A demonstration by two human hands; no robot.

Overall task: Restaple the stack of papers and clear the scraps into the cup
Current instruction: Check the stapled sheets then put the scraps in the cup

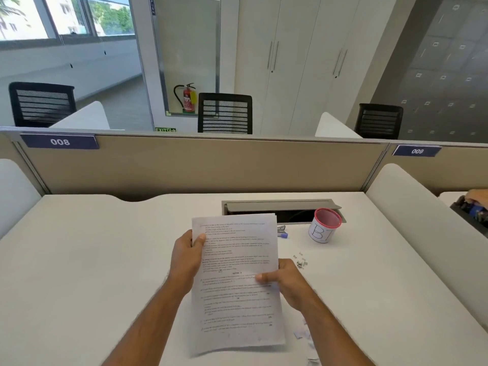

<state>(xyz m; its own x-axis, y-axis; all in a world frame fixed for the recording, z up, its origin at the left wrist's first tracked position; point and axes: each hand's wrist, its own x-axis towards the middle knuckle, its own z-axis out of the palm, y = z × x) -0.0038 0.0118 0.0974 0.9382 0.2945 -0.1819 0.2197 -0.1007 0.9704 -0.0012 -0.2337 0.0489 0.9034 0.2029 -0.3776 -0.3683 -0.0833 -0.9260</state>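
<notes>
A stack of printed white papers [235, 286] is held up above the white desk [92, 273], tilted toward me. My left hand [186, 257] grips its left edge near the top, thumb on the front page. My right hand [287, 281] pinches the right edge lower down. A white cup with a red rim and handwritten letters [326, 225] stands at the back right. A small stapler [282, 231] lies just past the papers' top right corner. Loose staples [301, 261] lie on the desk by my right hand. Small paper scraps [303, 336] are scattered at the lower right.
An open cable tray with a grey flap [280, 207] runs along the back of the desk behind the cup. A beige partition [200, 165] closes off the far side. A rounded white divider [427, 233] borders the right; another person's hand [478, 196] shows beyond it.
</notes>
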